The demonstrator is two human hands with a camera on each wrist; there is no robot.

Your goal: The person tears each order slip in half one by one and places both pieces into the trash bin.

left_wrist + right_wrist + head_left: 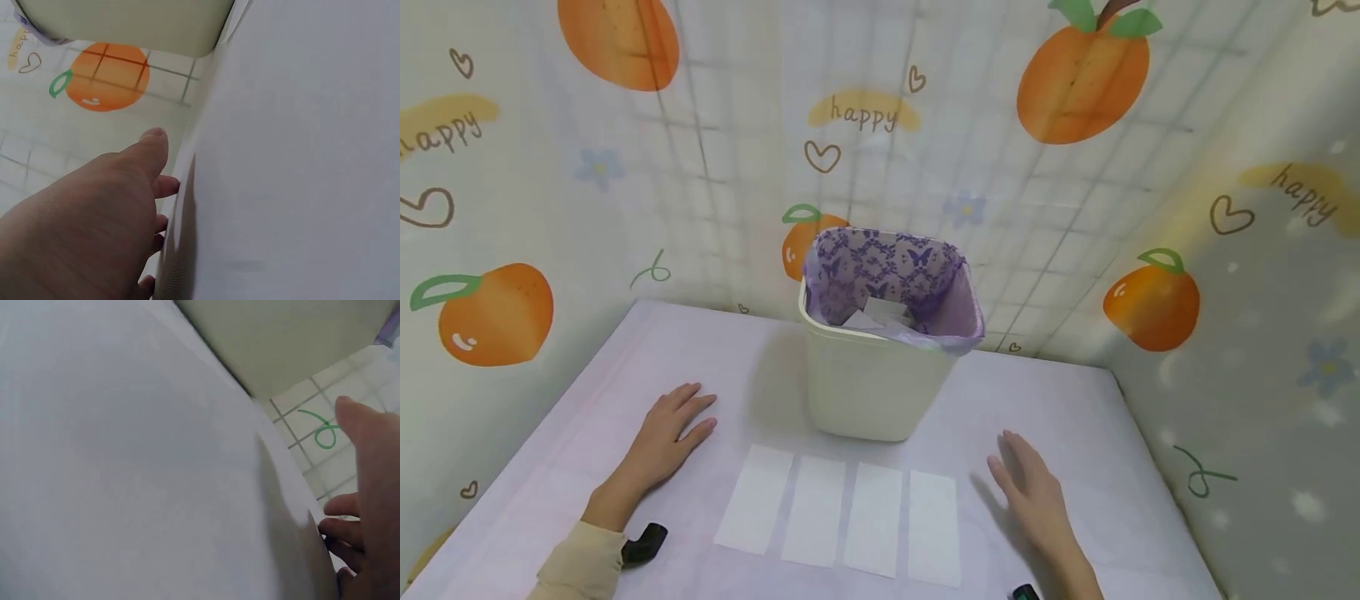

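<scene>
Head view: four white slips [873, 520] between hands [666, 437] [1033, 496]; hands well apart, loosely spread.

Pale table [1052, 396]; bin [876, 387]; four papers [815, 511]

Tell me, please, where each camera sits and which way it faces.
Head: worn on the head, looking forward and down at the bin and white strips; left hand and right hand show.
Left wrist: on that wrist, looking past the left hand, which shows, toward the bin and printed backdrop.
Right wrist: likewise, past the right hand.
Both wrist views share the bin, backdrop and tabletop.
</scene>
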